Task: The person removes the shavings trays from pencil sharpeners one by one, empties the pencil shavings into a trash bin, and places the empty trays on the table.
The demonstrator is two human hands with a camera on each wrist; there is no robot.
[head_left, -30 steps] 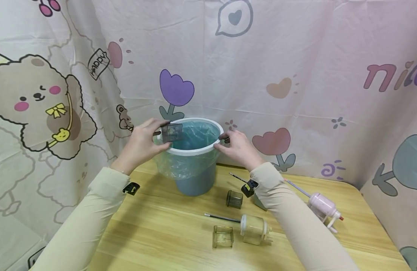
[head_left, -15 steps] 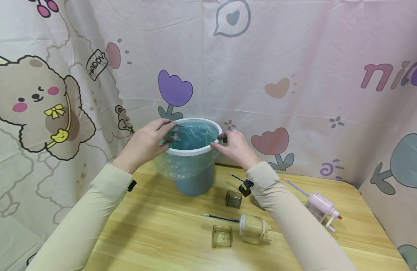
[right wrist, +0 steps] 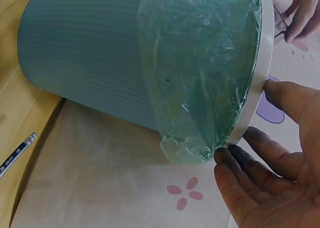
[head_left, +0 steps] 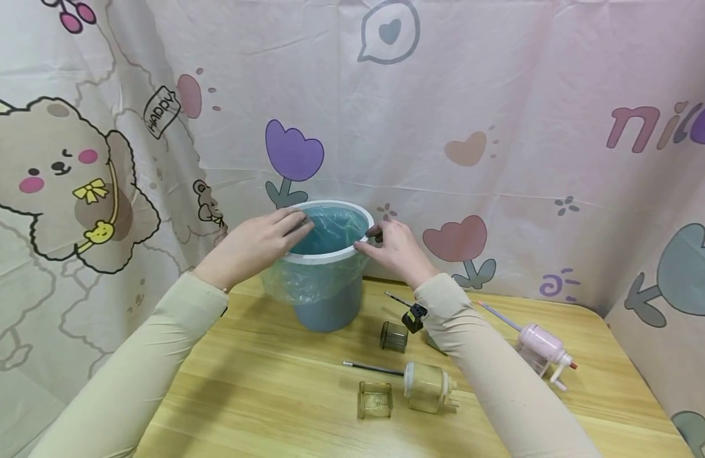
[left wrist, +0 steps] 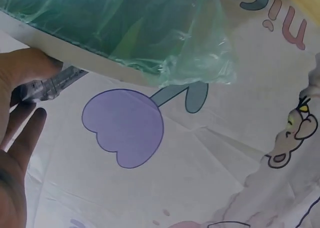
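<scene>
A blue-grey trash can (head_left: pixel 329 312) with a white rim stands on the table, lined with a green plastic bag (head_left: pixel 307 280) folded over its edge. Over the rim's left side, my left hand (head_left: pixel 258 245) holds a clear grey pencil sharpener drawer (left wrist: pixel 47 87) between thumb and fingers. In the head view the fingers hide that drawer; the right wrist view shows only a corner of it. On the opposite side, my right hand (head_left: pixel 395 248) grips the rim, its thumb and fingertips touching the edge. Whether anything lies inside the bag cannot be made out.
A yellow crank pencil sharpener (head_left: pixel 427 387) holds a pencil; its yellow drawer (head_left: pixel 375 401) lies nearby. A dark grey drawer (head_left: pixel 394 337) sits by the trash can. At right is a pink sharpener (head_left: pixel 544 346). Another pencil (head_left: pixel 397 298) shows beside my right wrist. Printed cloth hangs behind.
My left hand has turned over and moved slightly right over the trash can, tipping the clear drawer inward until the fingers hide it. My right hand stays at the rim.
</scene>
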